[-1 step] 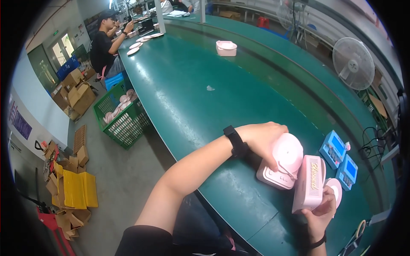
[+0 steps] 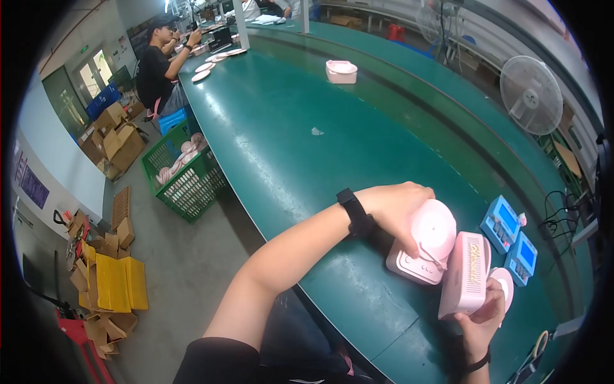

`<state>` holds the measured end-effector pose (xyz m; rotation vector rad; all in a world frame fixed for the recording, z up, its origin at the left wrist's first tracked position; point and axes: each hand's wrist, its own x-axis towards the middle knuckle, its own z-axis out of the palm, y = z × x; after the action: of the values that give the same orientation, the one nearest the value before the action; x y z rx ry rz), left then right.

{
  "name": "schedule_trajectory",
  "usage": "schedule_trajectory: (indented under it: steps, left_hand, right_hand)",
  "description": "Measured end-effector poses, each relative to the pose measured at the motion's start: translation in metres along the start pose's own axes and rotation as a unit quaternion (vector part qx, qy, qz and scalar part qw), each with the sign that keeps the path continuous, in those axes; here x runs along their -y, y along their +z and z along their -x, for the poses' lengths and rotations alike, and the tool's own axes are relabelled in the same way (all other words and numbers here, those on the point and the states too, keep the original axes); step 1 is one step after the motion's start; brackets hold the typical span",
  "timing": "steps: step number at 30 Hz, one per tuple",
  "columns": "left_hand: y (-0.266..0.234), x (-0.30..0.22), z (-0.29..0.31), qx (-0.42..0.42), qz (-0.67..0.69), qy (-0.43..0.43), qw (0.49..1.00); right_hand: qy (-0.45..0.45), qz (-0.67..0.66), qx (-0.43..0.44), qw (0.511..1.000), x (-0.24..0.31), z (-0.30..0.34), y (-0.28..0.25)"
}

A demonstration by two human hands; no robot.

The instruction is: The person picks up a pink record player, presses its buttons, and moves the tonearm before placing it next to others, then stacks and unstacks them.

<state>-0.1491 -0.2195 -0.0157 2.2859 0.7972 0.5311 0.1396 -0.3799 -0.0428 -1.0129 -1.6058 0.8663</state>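
Two pink boxes shaped like small record players are near me at the right. My left hand [image 2: 403, 208] reaches across and grips the first pink record player [image 2: 417, 265] at its left edge; it stands with its round disc and tone arm facing up. In my right hand [image 2: 480, 325] is the second pink record player [image 2: 463, 276], turned on its side so its ribbed front with gold lettering shows. My thumb presses its lower end, and some fingers are hidden behind it. A pale pink disc [image 2: 504, 287] shows just beyond that hand; whether it is attached, I cannot tell.
Two blue devices with screens [image 2: 500, 224] sit right of the boxes. Farther along the green table [image 2: 288, 141] are another pink box [image 2: 341, 72] and several pale discs [image 2: 202, 75]. A green crate [image 2: 192, 192] stands left. A co-worker [image 2: 157, 73] sits at the far left.
Almost nothing differs. The whole view has shifted very slightly, and both hands keep the same hold on the two pink record players.
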Motion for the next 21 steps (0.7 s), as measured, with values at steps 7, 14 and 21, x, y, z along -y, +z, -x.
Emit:
schedule_trajectory:
  steps: [7,14,21]
  left_hand:
    - [0.011,-0.019,-0.002,-0.085,-0.009,0.057,0.995]
    - [0.044,-0.03,-0.004,-0.212,0.05,0.059,0.974]
    - [0.057,-0.047,-0.008,-0.15,0.19,0.262,0.934]
  right_hand:
    - [0.093,-0.009,-0.043,0.995,0.0,-0.001,0.015]
    - [-0.074,0.331,0.049,0.94,0.017,-0.011,0.019]
    - [-0.099,0.383,0.027,0.918,0.022,-0.01,0.022]
